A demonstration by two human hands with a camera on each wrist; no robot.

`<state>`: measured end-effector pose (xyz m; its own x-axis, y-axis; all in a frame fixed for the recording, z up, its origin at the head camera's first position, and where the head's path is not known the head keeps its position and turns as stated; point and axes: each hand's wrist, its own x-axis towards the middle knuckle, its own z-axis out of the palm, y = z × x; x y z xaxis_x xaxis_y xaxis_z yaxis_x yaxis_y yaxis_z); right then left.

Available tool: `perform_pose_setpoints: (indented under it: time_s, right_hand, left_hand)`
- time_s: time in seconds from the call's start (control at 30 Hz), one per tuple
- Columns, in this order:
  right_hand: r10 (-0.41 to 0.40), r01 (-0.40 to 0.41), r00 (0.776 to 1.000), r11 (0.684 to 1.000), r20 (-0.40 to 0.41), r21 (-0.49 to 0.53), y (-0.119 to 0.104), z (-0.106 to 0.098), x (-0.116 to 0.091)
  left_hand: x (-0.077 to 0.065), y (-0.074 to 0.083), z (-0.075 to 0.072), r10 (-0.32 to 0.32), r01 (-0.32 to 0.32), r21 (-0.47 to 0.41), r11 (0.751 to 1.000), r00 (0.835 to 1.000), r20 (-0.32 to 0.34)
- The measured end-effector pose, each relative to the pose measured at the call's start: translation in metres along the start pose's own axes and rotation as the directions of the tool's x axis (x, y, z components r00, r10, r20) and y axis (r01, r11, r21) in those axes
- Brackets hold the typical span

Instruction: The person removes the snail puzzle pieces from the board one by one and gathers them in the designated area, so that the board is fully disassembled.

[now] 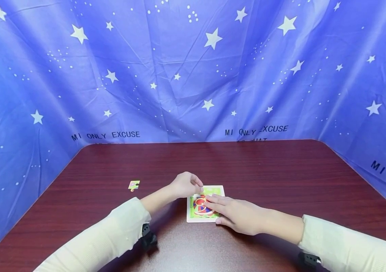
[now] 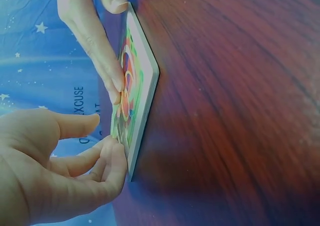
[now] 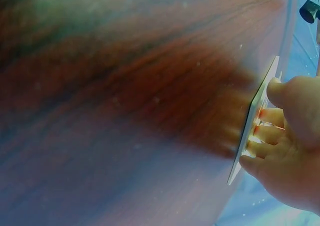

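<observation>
A square jigsaw puzzle [image 1: 202, 211] in a white frame lies on the table, printed with a red, blue and white picture on green. At its far left corner is my left hand [image 1: 186, 185]. In the left wrist view, bent fingertips [image 2: 118, 151] touch the puzzle's surface while the thumb stays apart from them. My right hand [image 1: 240, 213] rests over the puzzle's right side with outstretched fingers on the picture and its thumb at the near edge. Both hands cover parts of the picture. Left of them lies a loose puzzle piece [image 1: 134, 184], pink, yellow and green.
The dark red wooden table [image 1: 264, 170] has rounded far corners. A blue star-printed curtain [image 1: 179, 45] hangs along its back and sides. Black wrist cameras sit at both sleeves, the left one [image 1: 148, 238] close above the table.
</observation>
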<state>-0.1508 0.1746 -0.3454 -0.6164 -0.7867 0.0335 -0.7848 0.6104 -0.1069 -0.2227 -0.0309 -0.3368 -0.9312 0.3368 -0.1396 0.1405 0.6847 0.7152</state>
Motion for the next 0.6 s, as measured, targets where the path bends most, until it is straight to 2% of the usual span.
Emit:
perform_pose_setpoints:
  time_s: [0.17, 0.4, 0.6]
  right_hand:
    - [0.008, -0.009, 1.0, 1.0, 0.015, 0.026, 0.0004, -0.0007, -0.0005]
    - [0.0, -0.001, 1.0, 1.0, 0.012, 0.029, 0.0007, 0.0002, -0.0004]
    - [-0.005, 0.004, 1.0, 1.0, 0.022, 0.023, 0.0011, 0.0005, -0.0011]
  left_hand:
    - [0.0029, 0.0017, 0.0018, -0.008, 0.008, -0.01, 1.0, 1.0, 0.009]
    - [0.0028, 0.0035, 0.0029, 0.033, -0.033, 0.003, 0.999, 0.999, -0.006]
    - [0.0038, 0.0023, 0.0034, -0.003, 0.002, -0.062, 0.998, 1.0, -0.015]
